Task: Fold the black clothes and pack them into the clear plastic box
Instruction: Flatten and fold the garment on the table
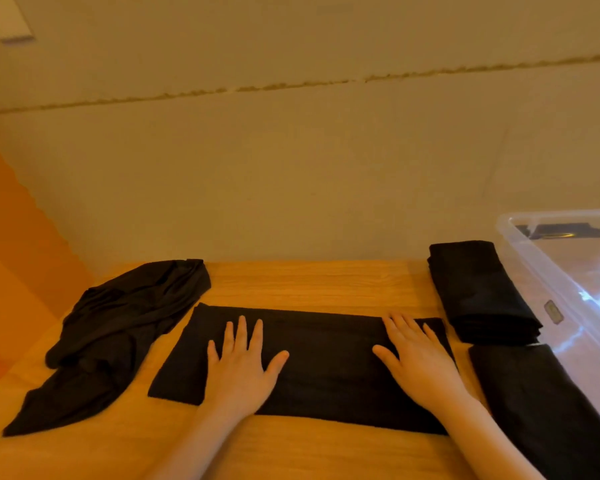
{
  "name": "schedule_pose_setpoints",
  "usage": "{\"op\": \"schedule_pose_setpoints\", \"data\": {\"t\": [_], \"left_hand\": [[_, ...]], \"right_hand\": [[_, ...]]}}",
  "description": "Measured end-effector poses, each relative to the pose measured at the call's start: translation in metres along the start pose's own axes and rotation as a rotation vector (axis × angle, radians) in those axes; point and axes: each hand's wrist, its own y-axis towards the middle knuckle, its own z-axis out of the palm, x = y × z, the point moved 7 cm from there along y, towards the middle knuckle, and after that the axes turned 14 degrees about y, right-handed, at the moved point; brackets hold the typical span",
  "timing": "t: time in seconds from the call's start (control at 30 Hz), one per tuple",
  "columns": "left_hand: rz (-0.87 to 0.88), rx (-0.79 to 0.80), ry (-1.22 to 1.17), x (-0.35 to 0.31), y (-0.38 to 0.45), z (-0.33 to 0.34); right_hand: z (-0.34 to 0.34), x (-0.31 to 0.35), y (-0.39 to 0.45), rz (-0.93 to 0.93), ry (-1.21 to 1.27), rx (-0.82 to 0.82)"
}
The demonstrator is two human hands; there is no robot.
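A black garment (326,362) lies folded into a long flat rectangle across the middle of the wooden table (309,282). My left hand (243,362) presses flat on its left part, fingers spread. My right hand (416,358) presses flat on its right part. A crumpled black garment (118,327) lies unfolded at the left. Two folded black garments sit at the right, one at the back (482,292) and one nearer me (548,407). The clear plastic box (568,271) stands at the far right, with something dark inside at its far end.
A plain beige wall (291,168) rises just behind the table's far edge. An orange surface (14,254) shows at the left beyond the table. Bare wood lies between the flat garment and the wall.
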Motion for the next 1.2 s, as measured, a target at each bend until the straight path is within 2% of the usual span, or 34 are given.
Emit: {"op": "schedule_pose_setpoints", "data": {"t": [0.27,0.37,0.43,0.47,0.53,0.57,0.63,0.7,0.83,1.07,1.2], "left_hand": [[0.244,-0.05,0.117,-0.016,0.059,-0.015],[0.39,-0.093,0.15,-0.027,0.067,-0.028],[0.444,-0.227,0.192,-0.032,0.068,-0.042],[0.415,-0.336,0.211,-0.033,0.067,-0.05],[0.215,-0.472,0.206,-0.03,0.061,-0.06],[0.088,-0.453,0.159,-0.026,0.057,-0.058],[-0.115,-0.282,0.002,-0.023,0.047,-0.041],[-0.196,-0.109,-0.119,-0.024,0.04,-0.023],[-0.187,-0.096,-0.132,-0.02,0.059,-0.014],[-0.01,-0.111,-0.112,-0.027,0.1,-0.027],[-0.111,-0.154,0.048,-0.028,0.102,-0.046]], "right_hand": [[-0.001,-0.008,-0.016,0.123,0.034,0.014],[-0.005,-0.003,-0.024,0.049,-0.003,-0.032],[-0.006,0.001,-0.026,-0.026,-0.012,-0.03],[-0.005,0.0,-0.026,-0.03,-0.007,-0.017],[-0.004,-0.003,-0.026,-0.003,-0.018,-0.018],[-0.003,-0.003,-0.027,0.015,-0.015,-0.031],[0.0,-0.007,-0.029,0.069,-0.04,-0.04],[0.001,-0.009,-0.03,0.103,-0.019,-0.057],[0.001,-0.006,-0.029,0.118,-0.018,-0.052],[0.006,-0.004,-0.035,0.143,-0.017,-0.016],[0.01,0.009,-0.046,0.189,0.034,0.061]]}}
